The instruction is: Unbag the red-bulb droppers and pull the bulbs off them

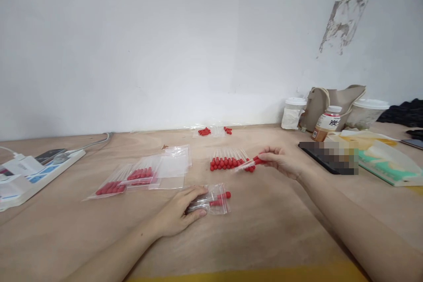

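Note:
My left hand (180, 213) rests on the wooden table (264, 229), its fingers closed on the mouth of a small clear zip bag (214, 200) that holds a few red-tipped droppers. My right hand (280, 161) pinches one or two red-tipped droppers (251, 164) at the right end of a row of loose droppers (228, 161) lying side by side. To the left lie filled bags of droppers (127, 178) and a stack of empty clear bags (175, 165).
A white power strip with plugs (36, 174) sits at the far left. A few red caps and clear tubes (213, 131) lie by the wall. At the right stand cups, a bottle (327, 122), a cloth bag, a dark phone (327, 158) and a green-and-white package (383, 163).

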`<state>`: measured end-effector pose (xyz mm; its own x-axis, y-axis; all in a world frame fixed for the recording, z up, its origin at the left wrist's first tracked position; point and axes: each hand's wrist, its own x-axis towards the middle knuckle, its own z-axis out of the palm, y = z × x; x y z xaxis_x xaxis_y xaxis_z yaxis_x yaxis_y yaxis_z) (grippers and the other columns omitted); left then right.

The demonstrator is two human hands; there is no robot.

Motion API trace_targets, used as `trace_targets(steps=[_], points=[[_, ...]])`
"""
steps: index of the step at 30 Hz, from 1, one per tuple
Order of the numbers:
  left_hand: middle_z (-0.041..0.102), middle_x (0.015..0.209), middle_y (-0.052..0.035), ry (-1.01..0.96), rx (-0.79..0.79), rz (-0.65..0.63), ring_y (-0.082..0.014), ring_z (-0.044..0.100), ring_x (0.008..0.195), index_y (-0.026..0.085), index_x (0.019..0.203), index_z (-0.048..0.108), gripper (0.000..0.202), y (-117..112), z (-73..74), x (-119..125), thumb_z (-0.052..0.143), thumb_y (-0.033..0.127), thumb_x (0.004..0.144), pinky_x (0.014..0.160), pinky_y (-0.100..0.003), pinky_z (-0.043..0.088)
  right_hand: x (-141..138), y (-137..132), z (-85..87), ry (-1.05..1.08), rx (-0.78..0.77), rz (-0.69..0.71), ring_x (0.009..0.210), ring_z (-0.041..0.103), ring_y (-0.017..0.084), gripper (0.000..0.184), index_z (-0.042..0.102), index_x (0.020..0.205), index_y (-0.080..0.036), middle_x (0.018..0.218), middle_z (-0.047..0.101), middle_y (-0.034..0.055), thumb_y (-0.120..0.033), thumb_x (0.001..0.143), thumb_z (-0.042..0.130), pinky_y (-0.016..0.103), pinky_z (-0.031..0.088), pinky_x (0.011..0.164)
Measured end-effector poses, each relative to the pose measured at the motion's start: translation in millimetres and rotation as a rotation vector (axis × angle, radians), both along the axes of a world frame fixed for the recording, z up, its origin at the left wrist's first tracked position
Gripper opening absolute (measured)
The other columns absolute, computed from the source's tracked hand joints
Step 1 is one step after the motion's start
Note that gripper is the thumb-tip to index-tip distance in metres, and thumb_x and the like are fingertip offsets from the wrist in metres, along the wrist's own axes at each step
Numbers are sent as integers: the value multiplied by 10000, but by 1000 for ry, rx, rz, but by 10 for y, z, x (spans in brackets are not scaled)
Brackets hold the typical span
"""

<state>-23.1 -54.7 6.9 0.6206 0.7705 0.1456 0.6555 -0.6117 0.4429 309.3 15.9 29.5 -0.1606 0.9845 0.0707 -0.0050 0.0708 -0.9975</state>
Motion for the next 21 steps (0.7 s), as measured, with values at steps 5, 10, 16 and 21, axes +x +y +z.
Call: trace_targets(steps=[5, 10, 16, 21], points=[[446, 1294, -38, 13, 15, -13, -191, 407, 1184, 263, 1245, 409, 427, 19, -24, -10, 447, 409, 846, 998, -356, 335, -51, 114, -131, -26, 385, -480, 795, 620, 175, 298, 564, 793, -170, 830, 666, 66, -385, 622, 682, 313, 483, 741], [449, 1291, -39, 27, 20, -17, -191, 401, 1189, 261, 1239, 419, 423, 25, -27, -14, 446, 413, 846, 1000, -362, 331, -233, 189, -398, -500, 708, -534, 784, 597, 171, 228, 593, 891, -180, 855, 649, 56, -342, 733, 565, 343, 481, 755], [442, 1296, -39, 25, 19, -18, -191, 395, 1196, 268, 1243, 417, 424, 19, -30, -20, 437, 422, 849, 999, -364, 336, -266, 284, -553, -739, 867, -419, 828, 594, 191, 198, 600, 908, -202, 885, 650, 64, -323, 779, 511, 347, 485, 756], [447, 1293, -38, 19, 25, -29, -192, 393, 1197, 268, 1246, 417, 423, 25, -40, -19, 440, 411, 850, 1005, -370, 330, -276, 286, -571, -776, 856, -372, 858, 591, 194, 249, 608, 944, -210, 905, 646, 61, -380, 779, 532, 338, 482, 772]])
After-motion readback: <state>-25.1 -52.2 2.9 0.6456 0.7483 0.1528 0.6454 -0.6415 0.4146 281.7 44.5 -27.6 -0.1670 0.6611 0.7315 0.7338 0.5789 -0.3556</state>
